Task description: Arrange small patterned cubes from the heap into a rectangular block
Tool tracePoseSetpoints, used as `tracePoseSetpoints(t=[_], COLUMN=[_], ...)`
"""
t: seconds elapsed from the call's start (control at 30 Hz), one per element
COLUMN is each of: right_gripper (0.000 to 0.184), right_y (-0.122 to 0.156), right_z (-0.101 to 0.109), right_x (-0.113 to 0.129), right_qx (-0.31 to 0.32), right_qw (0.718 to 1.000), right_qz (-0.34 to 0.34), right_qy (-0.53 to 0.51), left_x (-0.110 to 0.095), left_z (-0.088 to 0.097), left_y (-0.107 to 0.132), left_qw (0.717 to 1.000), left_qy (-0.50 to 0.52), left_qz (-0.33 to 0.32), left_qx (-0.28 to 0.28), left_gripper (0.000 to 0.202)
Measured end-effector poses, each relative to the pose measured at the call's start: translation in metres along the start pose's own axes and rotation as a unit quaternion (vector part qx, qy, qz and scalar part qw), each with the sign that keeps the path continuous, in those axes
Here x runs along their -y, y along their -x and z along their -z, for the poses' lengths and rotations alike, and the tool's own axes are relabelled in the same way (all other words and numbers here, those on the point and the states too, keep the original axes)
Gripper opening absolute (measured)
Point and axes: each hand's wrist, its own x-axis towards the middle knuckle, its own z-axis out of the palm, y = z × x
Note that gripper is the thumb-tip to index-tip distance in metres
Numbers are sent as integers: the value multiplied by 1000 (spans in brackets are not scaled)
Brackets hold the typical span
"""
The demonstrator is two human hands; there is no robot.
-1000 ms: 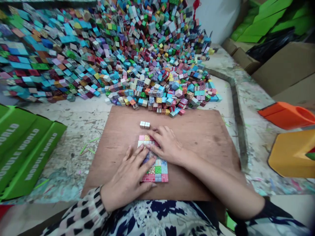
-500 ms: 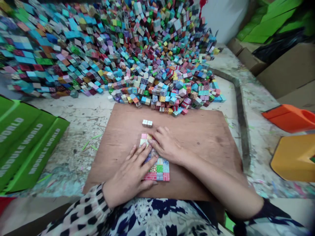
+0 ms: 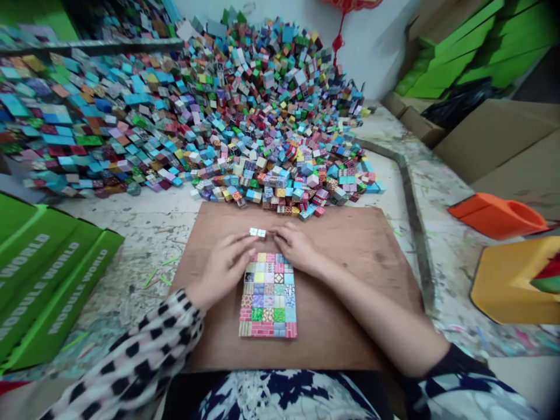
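White blocks (image 3: 257, 233) — contact with left hand (image 3: 221, 268) unclear.

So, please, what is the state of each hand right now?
Left hand: open, thumb apart, close to the small white blocks; contact unclear.
Right hand: loosely curled by the patterned panel; grip cannot be told.

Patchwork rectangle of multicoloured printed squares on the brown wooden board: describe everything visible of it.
The multicoloured patchwork rectangle lies flat on the brown wooden board, its long sides running away from the person. Small squares sit edge to edge in rows: pink brick, leafy green, purple, yellow and pale blue prints. The surface looks like printed paper; thickness is hard to judge. The bare left hand covers its far left corner, the bare right hand is at its far right; contact is unclear.
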Motion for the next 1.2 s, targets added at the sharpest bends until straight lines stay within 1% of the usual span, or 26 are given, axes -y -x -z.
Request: tracePoseSetpoints(t=[0.03, 0.07, 0.1, 0.13, 0.2, 0.3, 0.33, 0.4, 0.47, 0.53, 0.6, 0.7, 0.77, 0.83, 0.93, 1.03, 1.1, 1.13, 1.2], right_gripper=[32, 33, 33, 33, 33, 31, 31, 32, 35, 39, 41, 43, 44, 46, 48, 50, 52, 53, 53], right_y=[-3, -4, -4, -2, 5, 18, 22, 26, 27, 25, 22, 19, 18, 18, 19, 21, 22, 22, 21], right_z=[-2, -2, -2, -1, 6, 22, 28, 39, 47, 50, 49, 43, 38, 33, 28, 26, 26, 26, 27], right_x=[1, 3, 3, 3, -2, -20, -28, -44, -57, -65, -66, -61, -58, -58, -61, -64, -64, -64, -65], right_qx=[16, 30, 37, 34, -11, -114, -136, -161, -170, -168, -153, -123, -122, -129, -127, -118, -112, -108, -103], right_qw=[1000, 999, 999, 999, 999, 993, 989, 981, 974, 969, 968, 971, 967, 960, 958, 956, 957, 958, 959], right_qz=[2, 9, 17, 25, 30, 5, -6, -31, -59, -85, -96, -85, -91, -108, -113, -111, -110, -107, -105], right_qy=[14, 22, 23, 17, 4, 33, 55, 102, 140, 162, 173, 189, 207, 223, 233, 243, 246, 244, 242], left_x=[8, 15, 22, 27, 33, 35, 34, 34, 34, 35, 36, 37, 38, 40, 41, 37, 28, 23, 12], left_z=[-3, -7, -10, -13, -17, -17, -16, -13, -13, -15, -18, -21, -21, -19, -15, -12, -11, -11, -13], left_y=[-15, -28, -39, -48, -58, -58, -57, -53, -52, -52, -54, -56, -57, -57, -55, -55, -59, -63, -73], left_qw=[1000, 1000, 999, 999, 998, 998, 998, 998, 997, 998, 999, 998, 997, 997, 995, 981, 973, 972, 972], left_qy=[-9, -18, -20, -21, -21, -13, -7, 5, 15, 20, 26, 33, 27, 13, -39, -136, -191, -208, -228], left_qz=[5, 9, 12, 14, 13, 6, 5, 5, 2, 1, 13, 51, 71, 78, 81, 97, 83, 67, 26], left_qx=[-1, 10, 35, 48, 63, 66, 67, 70, 73, 66, 45, 15, 3, -13, -50, -96, -96, -84, -43], left_gripper=[37, 36, 35, 32, 28, 27, 29, 33, 29, 22, 19, 23, 24, 25, 25, 32, 34, 33, 28])
